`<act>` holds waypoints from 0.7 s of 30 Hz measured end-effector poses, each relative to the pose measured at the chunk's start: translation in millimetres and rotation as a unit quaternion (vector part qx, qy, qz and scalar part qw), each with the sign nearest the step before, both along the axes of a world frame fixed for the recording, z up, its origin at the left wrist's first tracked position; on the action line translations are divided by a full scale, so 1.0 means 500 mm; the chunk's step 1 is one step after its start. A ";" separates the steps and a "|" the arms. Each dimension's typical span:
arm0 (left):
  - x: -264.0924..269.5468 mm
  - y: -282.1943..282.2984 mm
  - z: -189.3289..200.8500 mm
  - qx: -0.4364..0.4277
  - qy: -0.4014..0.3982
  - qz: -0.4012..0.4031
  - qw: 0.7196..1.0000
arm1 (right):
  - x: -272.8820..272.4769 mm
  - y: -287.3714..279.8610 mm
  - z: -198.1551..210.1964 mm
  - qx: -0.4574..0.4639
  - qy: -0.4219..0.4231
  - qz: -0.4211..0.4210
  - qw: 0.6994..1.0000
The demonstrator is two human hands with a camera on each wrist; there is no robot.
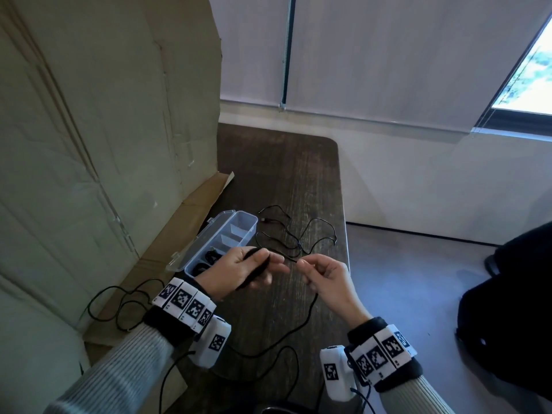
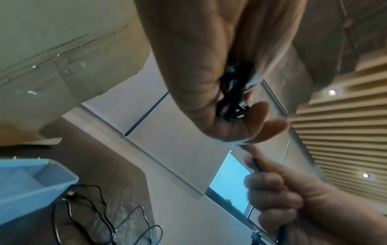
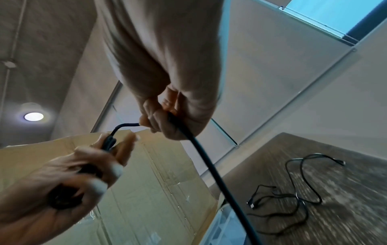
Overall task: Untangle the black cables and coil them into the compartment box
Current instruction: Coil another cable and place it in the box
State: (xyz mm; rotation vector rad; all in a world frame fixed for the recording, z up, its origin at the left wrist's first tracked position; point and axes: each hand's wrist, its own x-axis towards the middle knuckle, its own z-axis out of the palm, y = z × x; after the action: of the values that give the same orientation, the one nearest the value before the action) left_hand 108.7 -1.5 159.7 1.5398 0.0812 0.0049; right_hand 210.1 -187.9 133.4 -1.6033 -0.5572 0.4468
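My left hand (image 1: 251, 268) holds a coil of black cable (image 1: 257, 271) wound around its fingers, above the dark table. The same coil (image 2: 232, 96) shows in the left wrist view between palm and fingers. My right hand (image 1: 321, 273) pinches the free run of that cable (image 3: 194, 149) close to the coil; the rest hangs down to the table (image 1: 298, 327). A clear compartment box (image 1: 222, 243) lies open left of my hands, with black coils in its two near compartments. A tangled black cable (image 1: 298, 234) lies beyond my hands.
A big cardboard sheet (image 1: 104, 130) leans along the left with its flap on the table (image 1: 283, 180). Another black cable (image 1: 119, 306) loops on the cardboard near my left wrist. The table's right edge (image 1: 343, 204) drops to the floor. A dark bag (image 1: 507, 309) sits at the right.
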 end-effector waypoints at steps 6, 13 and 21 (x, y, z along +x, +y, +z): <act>0.022 0.000 -0.008 -0.234 0.025 0.130 0.963 | -0.027 0.025 -0.022 -0.008 0.037 0.034 0.999; 0.034 0.009 0.011 -0.340 -0.030 0.162 0.926 | -0.057 0.041 -0.027 -0.119 0.077 0.161 0.977; 0.047 0.051 0.024 0.046 -0.120 0.331 0.935 | -0.047 0.009 0.002 -0.201 -0.048 0.227 0.952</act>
State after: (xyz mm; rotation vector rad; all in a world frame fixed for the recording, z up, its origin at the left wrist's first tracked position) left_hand 132.2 23.9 171.8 1.5286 0.4065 0.7414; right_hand 186.5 -183.2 134.4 -1.8902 -0.9641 0.8718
